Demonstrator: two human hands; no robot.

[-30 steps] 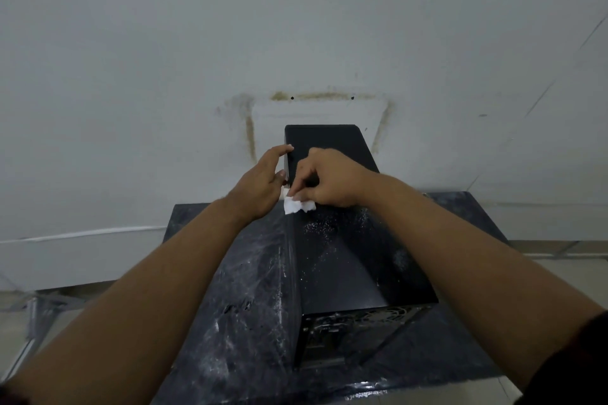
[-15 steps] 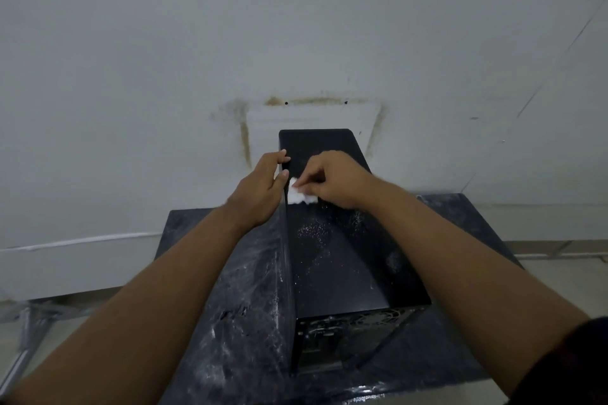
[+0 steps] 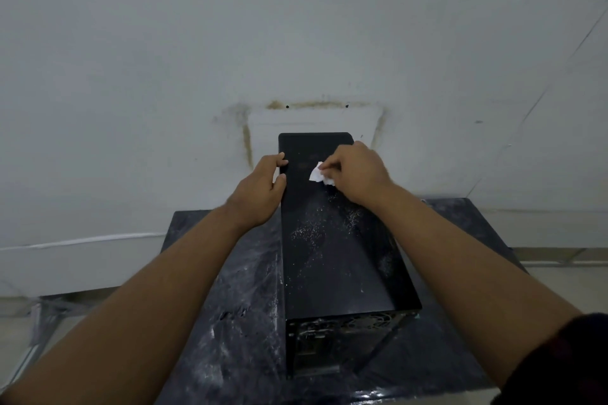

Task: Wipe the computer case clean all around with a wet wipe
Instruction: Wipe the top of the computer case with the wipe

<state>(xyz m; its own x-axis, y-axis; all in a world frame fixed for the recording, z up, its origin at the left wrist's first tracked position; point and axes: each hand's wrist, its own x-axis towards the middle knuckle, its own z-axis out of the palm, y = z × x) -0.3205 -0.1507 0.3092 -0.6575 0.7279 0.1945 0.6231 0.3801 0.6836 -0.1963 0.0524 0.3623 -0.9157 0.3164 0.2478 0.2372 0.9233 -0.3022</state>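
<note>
— Black steel, is that the tower?

— Yes, the computer case (image 3: 332,240) stands upright on a dark marbled table (image 3: 227,299), its length running away from the camera toward a pale wall (image 3: 296,26). The near end shows the rear panel with its ports and cut-outs.

— And the top?

— Dusty. Pale specks are scattered across the middle of the top panel, and the table beside the case is smeared with whitish streaks.

— Where is the wipe?

— The wet wipe (image 3: 319,174) is a small, crumpled white scrap lying on the far part of the top panel. The right hand (image 3: 357,174) covers its right side, fingers curled down and pinching the scrap against the panel between thumb and fingertips.

— What about the other hand?

— The left hand (image 3: 260,191) grips the top left edge of the case, well up toward the far end. Its thumb hooks over onto the top panel while the fingers wrap the edge, pressed close together.

— Anything else around?

— A brownish stain outlines a rectangle on the wall just behind the case. A dark sleeve (image 3: 566,368) shows at the lower right, on the right arm.
</note>
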